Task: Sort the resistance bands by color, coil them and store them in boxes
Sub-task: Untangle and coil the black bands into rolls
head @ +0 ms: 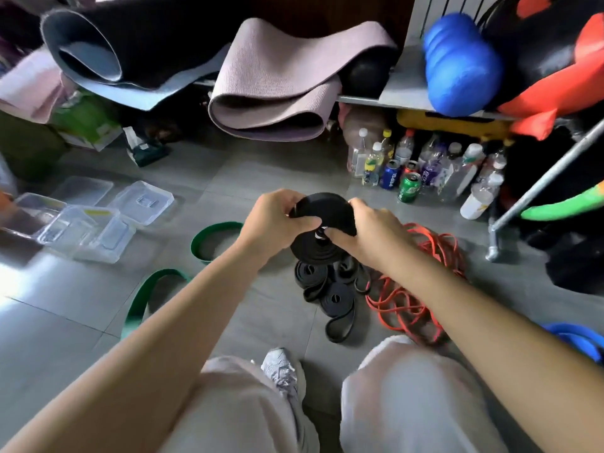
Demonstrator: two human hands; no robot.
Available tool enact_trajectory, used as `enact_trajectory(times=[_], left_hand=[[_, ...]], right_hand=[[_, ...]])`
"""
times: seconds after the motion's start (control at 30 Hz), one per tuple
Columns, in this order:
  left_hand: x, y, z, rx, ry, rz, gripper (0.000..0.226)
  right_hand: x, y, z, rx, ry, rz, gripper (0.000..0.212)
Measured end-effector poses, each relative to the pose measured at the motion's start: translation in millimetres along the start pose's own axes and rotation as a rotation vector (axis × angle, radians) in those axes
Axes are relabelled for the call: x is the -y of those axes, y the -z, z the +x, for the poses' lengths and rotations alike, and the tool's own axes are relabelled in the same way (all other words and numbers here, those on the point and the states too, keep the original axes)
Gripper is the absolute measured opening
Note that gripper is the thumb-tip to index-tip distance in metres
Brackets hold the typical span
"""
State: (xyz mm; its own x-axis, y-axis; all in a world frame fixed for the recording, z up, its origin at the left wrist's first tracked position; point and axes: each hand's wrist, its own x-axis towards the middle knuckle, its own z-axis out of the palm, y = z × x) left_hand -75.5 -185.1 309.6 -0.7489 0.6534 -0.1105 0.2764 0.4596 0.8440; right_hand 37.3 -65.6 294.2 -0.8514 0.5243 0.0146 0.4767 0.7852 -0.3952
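A coiled black resistance band (pixel 328 209) is held above the floor between both hands. My left hand (pixel 277 215) grips its left side, thumb across the front. My right hand (pixel 366 232) pinches its right side and the loose loops hanging beneath. Below lies a heap of black bands (pixel 330 289), some rolled. To the right of it is a tangle of orange bands (pixel 415 299). Two green bands lie at left, one (pixel 209 238) near my left wrist, another (pixel 143 299) under my left forearm. A blue band (pixel 578 338) shows at the right edge.
Clear plastic boxes (pixel 88 230) and lids (pixel 142 201) lie on the grey tiled floor at left. Bottles and cans (pixel 425 168) stand under a metal rack (pixel 529 194) at right. Rolled mats (pixel 271 83) hang over the back. My knees and a shoe (pixel 281 371) are below.
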Motion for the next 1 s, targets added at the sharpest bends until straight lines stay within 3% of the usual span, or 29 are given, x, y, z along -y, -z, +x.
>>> enact_trajectory(times=[0.17, 0.3, 0.4, 0.63, 0.77, 0.9, 1.0], left_hand=[[84, -43, 44, 0.033, 0.106, 0.013, 0.021], [186, -100, 39, 0.085, 0.444, -0.183, 0.051], [244, -132, 23, 0.054, 0.539, -0.199, 0.062], [323, -156, 41, -0.158, 0.629, -0.225, 0.061], [353, -148, 62, -0.294, 0.752, -0.337, 0.036], [366, -143, 70, -0.264, 0.84, -0.325, 0.036], [367, -146, 79, -0.203, 0.844, -0.316, 0.04]], right_hand=[[-34, -88, 41, 0.219, -0.152, 0.061, 0.053], [-66, -184, 49, 0.394, -0.391, 0.118, 0.065], [-79, -241, 55, 0.529, -0.502, 0.138, 0.06], [-65, -331, 97, 0.671, -0.493, 0.322, 0.051], [-53, -360, 117, 0.724, -0.477, 0.316, 0.046], [-44, -376, 109, 0.815, -0.495, 0.306, 0.058], [-49, -376, 102, 0.811, -0.582, 0.351, 0.049]])
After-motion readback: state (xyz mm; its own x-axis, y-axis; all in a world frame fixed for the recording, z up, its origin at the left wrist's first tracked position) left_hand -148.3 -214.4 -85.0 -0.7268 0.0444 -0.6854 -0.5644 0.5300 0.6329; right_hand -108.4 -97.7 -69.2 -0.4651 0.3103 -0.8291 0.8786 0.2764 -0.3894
